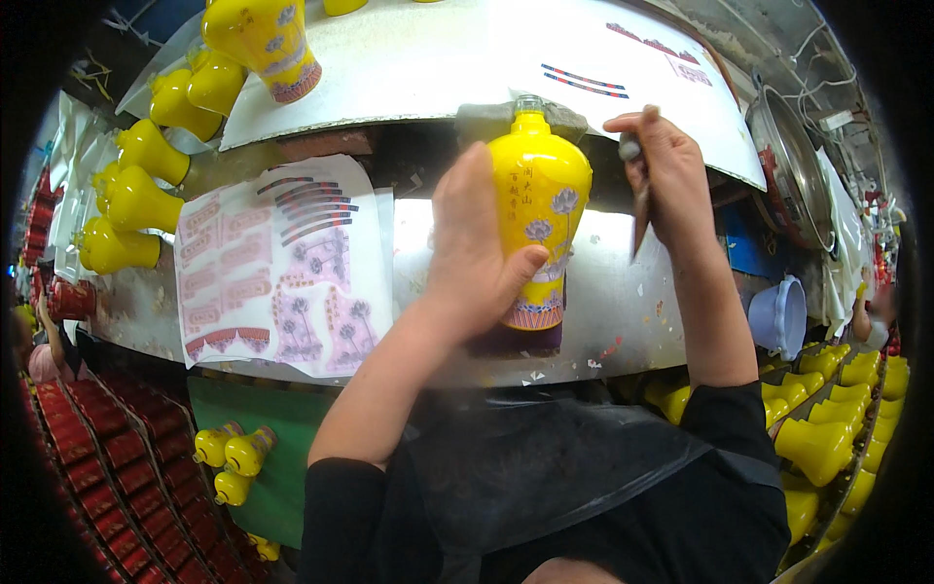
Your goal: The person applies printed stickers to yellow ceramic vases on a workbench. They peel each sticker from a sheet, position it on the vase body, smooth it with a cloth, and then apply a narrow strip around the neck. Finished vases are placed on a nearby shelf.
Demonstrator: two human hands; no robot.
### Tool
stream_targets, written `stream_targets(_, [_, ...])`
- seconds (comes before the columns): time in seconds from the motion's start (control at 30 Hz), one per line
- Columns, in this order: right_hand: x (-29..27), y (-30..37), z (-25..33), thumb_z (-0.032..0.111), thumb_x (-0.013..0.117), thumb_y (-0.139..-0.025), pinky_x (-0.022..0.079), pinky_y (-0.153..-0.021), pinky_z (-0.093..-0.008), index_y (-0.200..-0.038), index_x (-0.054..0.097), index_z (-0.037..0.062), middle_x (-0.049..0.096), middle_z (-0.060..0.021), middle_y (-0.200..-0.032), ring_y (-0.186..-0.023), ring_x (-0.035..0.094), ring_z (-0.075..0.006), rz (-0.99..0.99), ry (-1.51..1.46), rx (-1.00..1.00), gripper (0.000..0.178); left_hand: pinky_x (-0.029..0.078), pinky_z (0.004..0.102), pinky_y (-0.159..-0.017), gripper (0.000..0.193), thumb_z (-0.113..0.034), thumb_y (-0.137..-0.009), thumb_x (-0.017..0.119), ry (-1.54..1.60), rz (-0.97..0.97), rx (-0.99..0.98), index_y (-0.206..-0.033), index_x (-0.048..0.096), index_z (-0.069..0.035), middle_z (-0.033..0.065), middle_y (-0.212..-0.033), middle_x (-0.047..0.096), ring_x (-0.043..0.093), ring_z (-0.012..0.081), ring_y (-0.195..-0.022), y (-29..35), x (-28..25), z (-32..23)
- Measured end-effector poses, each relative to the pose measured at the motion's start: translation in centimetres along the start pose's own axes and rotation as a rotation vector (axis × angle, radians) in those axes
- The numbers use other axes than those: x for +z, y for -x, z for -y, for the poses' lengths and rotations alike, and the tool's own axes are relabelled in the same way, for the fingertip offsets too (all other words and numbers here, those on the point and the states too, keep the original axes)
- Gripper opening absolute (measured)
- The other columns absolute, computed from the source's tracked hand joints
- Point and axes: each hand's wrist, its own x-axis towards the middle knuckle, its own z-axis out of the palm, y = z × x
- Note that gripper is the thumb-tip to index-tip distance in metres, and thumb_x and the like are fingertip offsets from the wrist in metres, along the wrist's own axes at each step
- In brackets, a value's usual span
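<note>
Yellow bottle (pixel 545 175), partly behind left hand (pixel 475 238).

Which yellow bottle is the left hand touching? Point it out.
The central yellow bottle, between the left hand and the right hand; it alone has the left thumb across its front.

On the yellow bottle (pixel 545 156) in front of you, you have two upright columns of small dark characters (pixel 515 200), set left of its purple flowers. Left of that bottle, your decal sheet (pixel 377 273) carries small brownish characters (pixel 292 303) among lilac prints, too tiny to read. Beyond the bottle, to its left, another bottle (pixel 255 41) bears marks too blurred to make out.
</note>
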Motion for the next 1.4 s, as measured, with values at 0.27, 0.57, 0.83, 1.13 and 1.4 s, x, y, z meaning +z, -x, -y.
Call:
stream_targets(0.27, [1.3, 1.7, -0.7, 0.023, 0.076, -0.091, 0.048, -0.065, -0.0191, -0.125, 0.067, 0.006, 0.064, -0.0008, -0.093, -0.074, 0.058, -0.006, 0.097, 0.312, -0.169, 0.04, 0.019, 0.0553, -0.122, 0.099, -0.059, -0.096, 0.057, -0.042, -0.034, 0.042, -0.159, 0.016, 0.006, 0.0304, -0.158, 0.025, 0.026, 0.0481, -0.146, -0.3, 0.2, 0.1])
stream_targets(0.57, [-0.5, 0.4, -2.7, 0.045, 0.047, -0.107, 0.053, -0.068, -0.0236, -0.118, 0.072, 0.0076, 0.066, -0.0059, -0.096, -0.079, 0.064, -0.0116, -0.121, -0.09, 0.218, 0.047, 0.016, 0.0556, -0.123, 0.098, -0.047, -0.091, 0.066, -0.012, 0.017, 0.053, -0.159, 0.016, 0.003, 0.029, -0.16, 0.022, 0.021, 0.0464, -0.149, -0.4, -0.3, 0.4])
stream_targets(0.83, [0.4, 2.1, 0.3, 0.003, 0.071, -0.092, 0.057, -0.092, -0.0295, -0.122, 0.063, 0.0059, 0.067, -0.0073, -0.112, -0.101, 0.069, -0.016, 0.364, 0.124, -0.463, 0.032, 0.015, 0.0541, -0.124, 0.104, -0.035, -0.084, 0.071, -0.022, 0.043, 0.016, -0.161, 0.011, 0.002, 0.0282, -0.162, 0.021, 0.02, 0.0452, -0.151, -0.3, -0.6, 0.0])
stream_targets(1.13, [2.5, 4.3, -1.0, 0.016, 0.075, -0.084, 0.054, -0.06, -0.0301, -0.107, 0.073, 0.0171, 0.056, 0.0007, -0.073, -0.067, 0.062, -0.0149, -0.012, 0.744, -1.324, 0.023, 0.036, 0.0441, -0.115, 0.063, -0.03, -0.102, 0.052, 0.378, -0.121, -0.193, -0.154, 0.035, 0.001, 0.0236, -0.148, 0.04, 0.046, 0.0355, -0.134, 1.0, -0.2, 0.9])
stream_targets(1.4, [1.6, 9.3, -2.4, 0.011, 0.071, -0.088, 0.058, -0.07, -0.0308, -0.111, 0.07, 0.0056, 0.07, -0.0103, -0.098, -0.085, 0.07, -0.0205, 0.251, 0.337, -0.647, 0.024, 0.037, 0.0457, -0.115, 0.066, -0.022, -0.097, 0.058, 0.354, -0.105, -0.205, -0.154, 0.033, 0.001, 0.0245, -0.146, 0.04, 0.043, 0.0374, -0.136, 1.8, 0.3, 0.0])
